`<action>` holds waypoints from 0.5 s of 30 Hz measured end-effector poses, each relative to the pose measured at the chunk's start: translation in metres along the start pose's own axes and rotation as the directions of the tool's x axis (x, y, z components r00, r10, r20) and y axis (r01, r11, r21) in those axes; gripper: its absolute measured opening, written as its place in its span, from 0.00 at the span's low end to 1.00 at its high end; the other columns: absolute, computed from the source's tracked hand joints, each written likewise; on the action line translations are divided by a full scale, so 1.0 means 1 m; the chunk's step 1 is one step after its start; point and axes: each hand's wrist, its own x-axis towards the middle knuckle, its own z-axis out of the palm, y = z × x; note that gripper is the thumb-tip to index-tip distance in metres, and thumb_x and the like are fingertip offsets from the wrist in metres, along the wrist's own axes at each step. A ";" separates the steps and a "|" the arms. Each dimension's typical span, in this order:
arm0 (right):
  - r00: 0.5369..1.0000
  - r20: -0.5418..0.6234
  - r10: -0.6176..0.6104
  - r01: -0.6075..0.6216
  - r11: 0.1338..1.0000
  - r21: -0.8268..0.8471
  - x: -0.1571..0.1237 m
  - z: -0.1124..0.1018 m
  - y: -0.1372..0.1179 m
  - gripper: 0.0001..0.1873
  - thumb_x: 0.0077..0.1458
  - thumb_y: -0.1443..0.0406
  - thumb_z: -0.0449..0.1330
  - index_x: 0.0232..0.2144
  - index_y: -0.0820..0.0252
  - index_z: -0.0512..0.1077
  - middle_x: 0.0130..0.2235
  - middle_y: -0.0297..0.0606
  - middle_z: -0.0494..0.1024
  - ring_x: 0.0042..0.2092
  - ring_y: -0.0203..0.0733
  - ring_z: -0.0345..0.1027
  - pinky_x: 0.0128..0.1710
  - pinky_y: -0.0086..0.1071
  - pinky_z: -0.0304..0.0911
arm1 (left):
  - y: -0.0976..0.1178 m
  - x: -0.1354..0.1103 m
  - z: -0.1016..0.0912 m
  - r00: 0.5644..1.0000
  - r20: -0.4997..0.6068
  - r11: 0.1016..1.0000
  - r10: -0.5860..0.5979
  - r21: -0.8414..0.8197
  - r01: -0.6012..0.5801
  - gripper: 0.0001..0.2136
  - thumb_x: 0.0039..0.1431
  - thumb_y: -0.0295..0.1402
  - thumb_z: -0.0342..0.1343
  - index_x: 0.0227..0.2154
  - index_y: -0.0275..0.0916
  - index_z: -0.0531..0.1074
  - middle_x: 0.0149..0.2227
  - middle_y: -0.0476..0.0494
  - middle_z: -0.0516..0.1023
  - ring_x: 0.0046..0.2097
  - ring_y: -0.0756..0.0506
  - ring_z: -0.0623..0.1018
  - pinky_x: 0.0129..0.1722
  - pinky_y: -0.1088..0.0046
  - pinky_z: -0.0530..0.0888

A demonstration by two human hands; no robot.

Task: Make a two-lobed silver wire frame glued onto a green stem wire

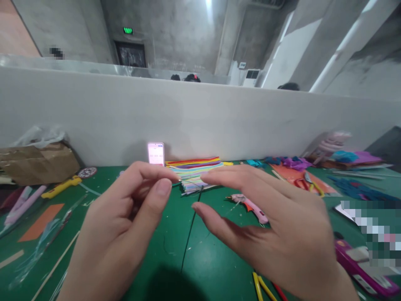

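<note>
Wire [188,234] lies between pinched left hand [122,225] and open right hand [282,234].

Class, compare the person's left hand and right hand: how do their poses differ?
The left hand is curled, thumb pinched to forefinger; the right hand is open, fingers stretched flat. The left hand's thumb points up; the right hand's points sideways. Both are bare, above the green table.

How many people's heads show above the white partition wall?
3, only dark tops visible. The left head and middle head are side by side above the centre of the white partition wall; the right head is farther right. Others may be hidden behind it.
</note>
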 end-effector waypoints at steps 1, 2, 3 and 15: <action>1.000 -0.016 0.007 -0.007 1.000 -0.004 -0.001 0.001 0.000 0.10 0.56 0.65 0.65 0.42 0.57 0.74 0.42 0.37 0.83 0.42 0.40 0.77 0.44 0.31 0.72 | 0.000 0.000 0.000 1.000 0.000 1.000 0.002 0.006 -0.002 0.09 0.62 0.49 0.55 0.36 0.52 0.73 0.21 0.57 0.71 0.24 0.53 0.70 0.18 0.79 0.62; 1.000 -0.027 0.005 -0.006 1.000 -0.005 -0.001 0.001 0.000 0.09 0.56 0.66 0.64 0.41 0.58 0.74 0.41 0.37 0.83 0.42 0.39 0.77 0.44 0.31 0.72 | 0.001 0.000 0.000 1.000 -0.002 1.000 0.008 0.018 -0.008 0.09 0.62 0.49 0.55 0.36 0.53 0.73 0.19 0.57 0.68 0.23 0.53 0.68 0.18 0.79 0.61; 1.000 -0.029 -0.001 0.001 1.000 -0.004 -0.001 0.002 0.000 0.08 0.56 0.67 0.64 0.40 0.57 0.74 0.40 0.37 0.83 0.41 0.39 0.77 0.44 0.31 0.71 | 0.001 0.000 -0.001 1.000 -0.002 0.999 0.020 0.030 -0.020 0.08 0.62 0.48 0.55 0.36 0.53 0.73 0.18 0.57 0.65 0.22 0.53 0.66 0.18 0.79 0.61; 0.996 -0.010 -0.092 0.092 0.996 0.017 0.008 0.003 0.004 0.03 0.56 0.72 0.62 0.33 0.62 0.75 0.36 0.36 0.81 0.38 0.35 0.74 0.40 0.31 0.70 | -0.020 0.006 -0.009 0.959 0.047 0.949 0.279 0.141 -0.283 0.07 0.65 0.44 0.52 0.39 0.54 0.73 0.16 0.57 0.62 0.18 0.54 0.62 0.14 0.85 0.60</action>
